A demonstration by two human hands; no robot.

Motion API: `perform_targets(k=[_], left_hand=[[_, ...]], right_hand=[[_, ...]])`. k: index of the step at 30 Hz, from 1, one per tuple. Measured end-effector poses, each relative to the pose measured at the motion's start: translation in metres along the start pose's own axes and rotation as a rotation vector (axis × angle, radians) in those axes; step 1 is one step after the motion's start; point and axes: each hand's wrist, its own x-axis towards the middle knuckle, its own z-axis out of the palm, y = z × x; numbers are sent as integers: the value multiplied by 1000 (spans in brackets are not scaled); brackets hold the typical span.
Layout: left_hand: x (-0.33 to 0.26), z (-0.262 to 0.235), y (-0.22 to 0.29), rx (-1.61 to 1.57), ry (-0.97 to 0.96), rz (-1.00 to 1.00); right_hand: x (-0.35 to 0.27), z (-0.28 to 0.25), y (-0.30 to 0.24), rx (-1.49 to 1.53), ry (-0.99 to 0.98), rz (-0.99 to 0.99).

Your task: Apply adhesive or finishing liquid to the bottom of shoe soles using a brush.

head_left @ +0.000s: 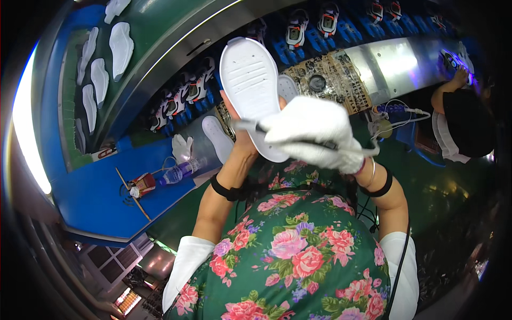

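Observation:
My left hand (241, 140) is bare and holds a white shoe sole (249, 80) upright from below, its inner side facing me. My right hand (314, 132) wears a white cloth glove and grips a thin brush (250, 126) whose tip lies across the lower part of the sole. A second white sole (218, 138) lies on the bench just left of my left wrist, and part of another sole (288, 87) shows behind the held one.
A curved conveyor carries sneakers on blue holders (184, 96). Several white soles (99, 80) lie on the green belt at left. A plastic bottle (178, 172), a white glove (182, 148) and a stick sit on the blue bench. Another person (461, 122) works at right.

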Motion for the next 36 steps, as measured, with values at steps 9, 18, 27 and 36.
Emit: perform_targets(k=[9, 18, 27, 36], left_hand=[[15, 9, 11, 42, -40, -127], [20, 17, 22, 145, 100, -63], [32, 14, 26, 92, 9, -115], [39, 9, 33, 123, -89, -421]], right_hand=[[-6, -4, -14, -139, -28, 36], [-16, -4, -12, 38, -28, 79], [-32, 1, -13, -155, -128, -31], [-33, 6, -18, -444, -256, -120]])
